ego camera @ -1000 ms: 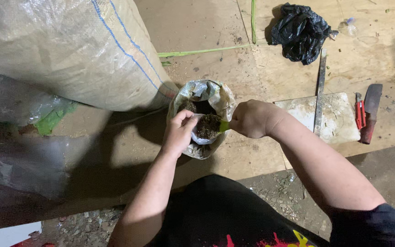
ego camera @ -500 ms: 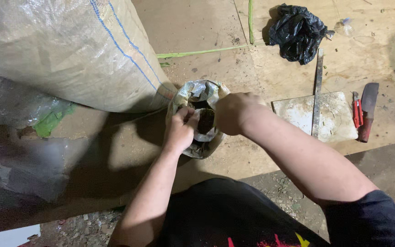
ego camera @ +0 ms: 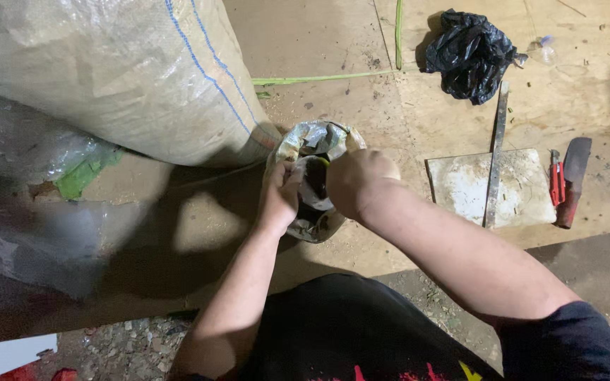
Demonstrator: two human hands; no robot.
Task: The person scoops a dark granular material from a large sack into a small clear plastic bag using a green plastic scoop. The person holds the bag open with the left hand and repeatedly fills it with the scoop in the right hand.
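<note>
A small clear plastic bag (ego camera: 313,180) sits on the brown board floor (ego camera: 319,42), just below the lower corner of a big woven sack (ego camera: 107,70) that lies on its side. The small bag's mouth is rolled open and crinkled, catching the light in silvery folds, and its inside looks dark, filled with something like soil; a small bit of green shows at the top edge near the right hand. The left hand (ego camera: 280,197) is curled closed, pinching the bag's left rim between thumb and fingers. The right hand (ego camera: 360,182) is closed in a loose fist over the bag's right side, fingers turned down into or onto the opening; what they grasp is hidden. To the left lie rumpled sheets of clear plastic (ego camera: 30,247) in shadow. Well to the right rest a pale flat slab (ego camera: 492,187) with a long metal blade (ego camera: 495,152) across it, red-handled snips (ego camera: 555,180) and a cleaver (ego camera: 573,180) beside it, and a crumpled black plastic bag (ego camera: 471,53) farther up.
</note>
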